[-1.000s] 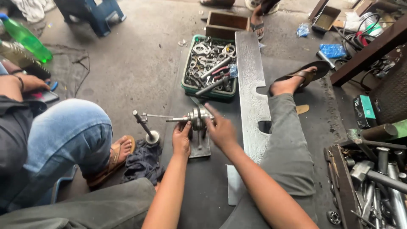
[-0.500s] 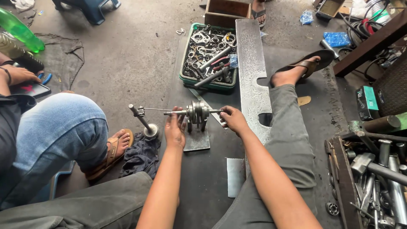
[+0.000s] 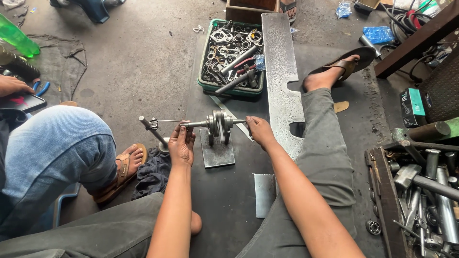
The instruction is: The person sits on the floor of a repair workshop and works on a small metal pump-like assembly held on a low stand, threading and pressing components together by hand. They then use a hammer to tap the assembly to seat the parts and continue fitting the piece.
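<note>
Your left hand (image 3: 181, 143) and right hand (image 3: 258, 131) each grasp a shaft end of the grey steel crankshaft (image 3: 219, 125), upright on its stand (image 3: 217, 154). Tool crate (image 3: 232, 57) behind, metal plate (image 3: 282, 81) just right.

Your left hand (image 3: 181, 143) grips the left shaft end of the crankshaft (image 3: 219, 125), and your right hand (image 3: 259, 131) holds its right end. The crankshaft sits just above a small steel plate (image 3: 217, 154) on the floor. Beyond the crankshaft stands a green crate of spanners (image 3: 233, 57); just right of it runs a long steel slab (image 3: 282, 81). Left of it, another person's blue-jeaned knee (image 3: 57, 143) rises.
</note>
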